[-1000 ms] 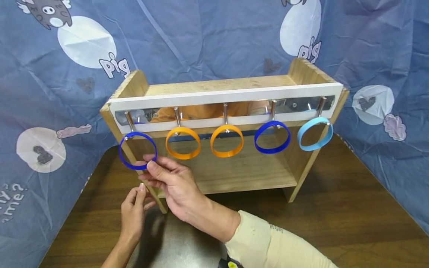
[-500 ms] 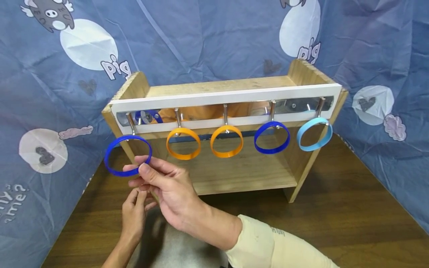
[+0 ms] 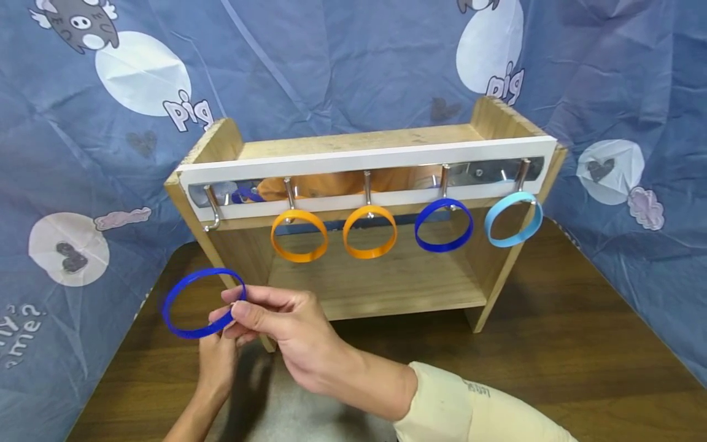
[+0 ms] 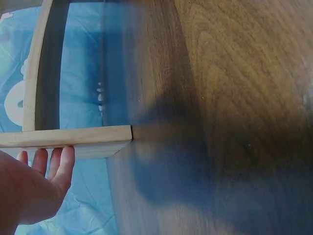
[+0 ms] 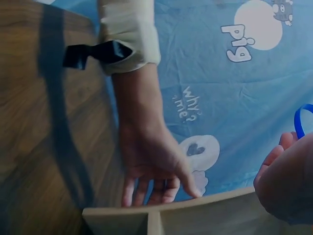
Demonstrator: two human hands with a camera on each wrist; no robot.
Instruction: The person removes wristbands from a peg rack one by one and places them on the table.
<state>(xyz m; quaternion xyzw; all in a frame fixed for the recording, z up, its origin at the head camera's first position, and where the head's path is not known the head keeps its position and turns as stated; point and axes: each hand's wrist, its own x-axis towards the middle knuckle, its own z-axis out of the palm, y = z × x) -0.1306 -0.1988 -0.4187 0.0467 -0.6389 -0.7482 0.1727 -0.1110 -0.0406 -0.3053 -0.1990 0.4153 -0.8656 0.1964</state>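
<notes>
Between thumb and fingers, my right hand [image 3: 301,331] pinches a thin blue ring [image 3: 190,333] by its right side. The ring is below and left of the leftmost metal hook [image 3: 212,210], apart from it. In the right wrist view, part of the same blue ring [image 5: 297,121] shows beyond my right hand [image 5: 288,178]. My left hand [image 3: 215,365] is partly hidden behind the right one in the head view. The left wrist view shows that left hand [image 4: 46,188] with extended fingers touching the outer face of the wooden shelf's side panel [image 4: 93,134].
Along the shelf's white front board [image 3: 364,153], two orange rings [image 3: 301,258], another blue ring [image 3: 442,247] and a light blue ring [image 3: 513,240] hang on hooks. A brown wooden table [image 3: 552,368] bears the shelf. Blue printed cloth [image 3: 353,67] surrounds it.
The blue ring has come off the leftmost hook, moving left and then down in my right hand. That hook is bare now. My left hand stays at the shelf's left side.
</notes>
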